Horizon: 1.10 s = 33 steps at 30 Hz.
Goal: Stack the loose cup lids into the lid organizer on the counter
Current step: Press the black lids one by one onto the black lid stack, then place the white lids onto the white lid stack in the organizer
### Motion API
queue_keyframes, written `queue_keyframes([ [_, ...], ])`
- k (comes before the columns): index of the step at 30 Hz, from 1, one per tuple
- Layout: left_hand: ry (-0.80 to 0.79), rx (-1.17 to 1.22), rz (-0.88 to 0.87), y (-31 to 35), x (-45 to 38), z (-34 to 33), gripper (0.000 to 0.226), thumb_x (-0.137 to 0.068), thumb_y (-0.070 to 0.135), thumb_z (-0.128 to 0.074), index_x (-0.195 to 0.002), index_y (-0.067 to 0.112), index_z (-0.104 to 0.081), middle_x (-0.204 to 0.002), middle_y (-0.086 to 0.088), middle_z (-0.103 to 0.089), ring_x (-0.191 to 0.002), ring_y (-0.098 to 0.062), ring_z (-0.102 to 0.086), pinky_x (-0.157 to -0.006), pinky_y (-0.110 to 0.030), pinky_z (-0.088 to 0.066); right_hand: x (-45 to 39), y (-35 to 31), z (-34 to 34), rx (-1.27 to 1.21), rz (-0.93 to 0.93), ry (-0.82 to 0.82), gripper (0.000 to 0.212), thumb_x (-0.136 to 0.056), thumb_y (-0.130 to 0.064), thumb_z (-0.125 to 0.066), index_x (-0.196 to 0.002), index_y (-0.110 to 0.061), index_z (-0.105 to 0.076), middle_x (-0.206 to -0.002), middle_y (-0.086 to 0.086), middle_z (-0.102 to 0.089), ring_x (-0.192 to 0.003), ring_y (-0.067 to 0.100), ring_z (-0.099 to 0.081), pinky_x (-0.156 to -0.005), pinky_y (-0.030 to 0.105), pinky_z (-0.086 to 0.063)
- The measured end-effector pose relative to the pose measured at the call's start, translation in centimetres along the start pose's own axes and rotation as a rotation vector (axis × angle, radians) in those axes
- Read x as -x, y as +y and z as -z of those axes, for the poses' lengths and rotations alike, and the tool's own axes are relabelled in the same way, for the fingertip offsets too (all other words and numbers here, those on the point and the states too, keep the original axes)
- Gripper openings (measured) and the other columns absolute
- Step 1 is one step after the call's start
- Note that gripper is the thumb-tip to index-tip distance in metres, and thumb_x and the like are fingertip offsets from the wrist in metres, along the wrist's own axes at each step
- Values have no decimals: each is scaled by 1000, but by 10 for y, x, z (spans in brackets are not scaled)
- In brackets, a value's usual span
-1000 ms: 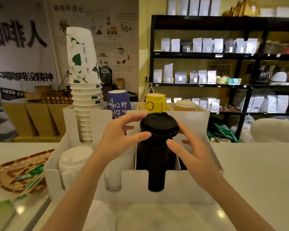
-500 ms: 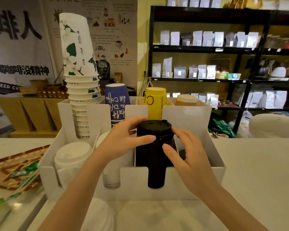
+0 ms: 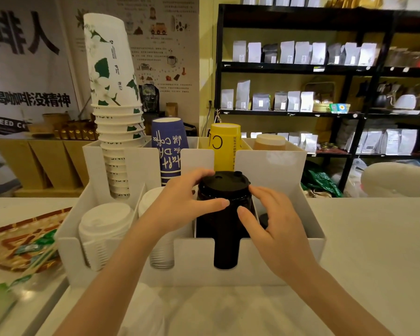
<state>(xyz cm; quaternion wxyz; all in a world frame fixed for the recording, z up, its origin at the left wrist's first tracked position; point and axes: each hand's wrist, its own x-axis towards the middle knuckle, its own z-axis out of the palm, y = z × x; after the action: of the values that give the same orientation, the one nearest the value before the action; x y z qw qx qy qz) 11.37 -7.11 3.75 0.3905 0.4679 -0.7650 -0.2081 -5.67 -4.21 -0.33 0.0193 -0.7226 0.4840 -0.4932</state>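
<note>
A white lid organizer (image 3: 252,260) stands on the counter in front of me. A stack of black lids (image 3: 224,187) sits in its third front slot, rising above the slot's front wall. My left hand (image 3: 180,202) grips the stack's top from the left, thumb across the front. My right hand (image 3: 274,221) holds it from the right, thumb and fingertips against the side. White lid stacks (image 3: 104,221) fill the two left slots. One more black lid (image 3: 263,219) shows low in the right slot, mostly hidden by my right hand.
Upturned cup stacks fill the back slots: white floral (image 3: 112,93), blue (image 3: 170,146), yellow (image 3: 224,146), brown (image 3: 268,141). A woven tray (image 3: 15,241) lies at the left. Clear lids (image 3: 143,311) lie near the counter's front. A black shelf unit (image 3: 325,69) stands behind.
The black lid stack has sunk lower into its slot, and both hands have come down with it, still on its top.
</note>
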Motion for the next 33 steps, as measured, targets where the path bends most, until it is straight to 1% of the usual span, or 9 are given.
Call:
queue_keyframes([
  [7,4,-102,-22,3,6,-3,59,-78,37,-60,-131,24,-38,-135,4,-48,-118,-7,-41,-93,-20,-35,2,0,-3,141,79,47,56,-79,-44,-39,-122,-10,-51,-114,7,-64,-105,18,-55,-86,24,-38],
  [12,34,-224,-85,2,13,-15,57,-86,37,-48,-137,21,-28,-142,4,-37,-129,-11,-34,-92,-9,-23,2,-1,-1,-70,1,-45,48,-80,-35,-48,-125,-19,-43,-117,0,-57,-105,11,-49,-82,17,-39],
  [16,94,-242,-105,4,26,-23,56,-91,29,-41,-141,20,-16,-148,4,-26,-133,-2,-19,-94,1,-10,4,-3,-2,-177,-55,-38,45,-83,-20,-57,-125,-23,-41,-116,-5,-52,-111,14,-46,-88,28,-40],
  [19,151,-201,-123,5,48,-16,51,-93,24,-39,-139,22,-19,-138,13,-29,-116,16,-14,-85,13,-6,10,-11,-4,77,106,92,51,-81,-25,-53,-128,-16,-36,-124,8,-53,-116,19,-40,-97,29,-35],
  [21,203,-184,-98,1,68,-7,46,-92,27,-37,-136,32,-23,-128,20,-30,-114,14,-22,-90,6,-17,18,-20,-10,137,254,90,54,-80,-30,-48,-130,-14,-34,-131,12,-52,-123,20,-37,-105,33,-33],
  [23,265,-204,-48,-8,89,4,38,-90,36,-36,-125,45,-25,-122,21,-37,-110,5,-37,-90,-7,-30,29,-31,-18,52,340,1,55,-81,-29,-49,-132,-15,-34,-133,9,-51,-126,17,-36,-109,34,-32],
  [26,318,-192,59,-21,119,18,39,-81,49,-35,-119,46,-29,-123,14,-45,-107,0,-44,-93,-20,-39,44,-43,-28,-86,390,-195,58,-82,-33,-48,-135,-21,-29,-134,-1,-47,-126,9,-35,-106,23,-29],
  [30,195,-228,216,-43,156,27,64,-72,63,-41,-131,43,-24,-142,12,-34,-123,-6,-36,-91,-20,-38,60,-50,-38,-257,250,-519,65,-83,-40,-53,-129,-51,-8,-128,-23,-32,-120,-6,-31,-100,15,-27],
  [33,34,-243,321,-57,179,27,91,-60,73,-55,-134,48,-9,-150,18,-15,-135,-5,-21,-109,-31,-28,71,-47,-50,-293,192,-701,72,-80,-45,-56,-128,-54,-4,-132,-23,-34,-116,-7,-38,-102,22,-34],
])
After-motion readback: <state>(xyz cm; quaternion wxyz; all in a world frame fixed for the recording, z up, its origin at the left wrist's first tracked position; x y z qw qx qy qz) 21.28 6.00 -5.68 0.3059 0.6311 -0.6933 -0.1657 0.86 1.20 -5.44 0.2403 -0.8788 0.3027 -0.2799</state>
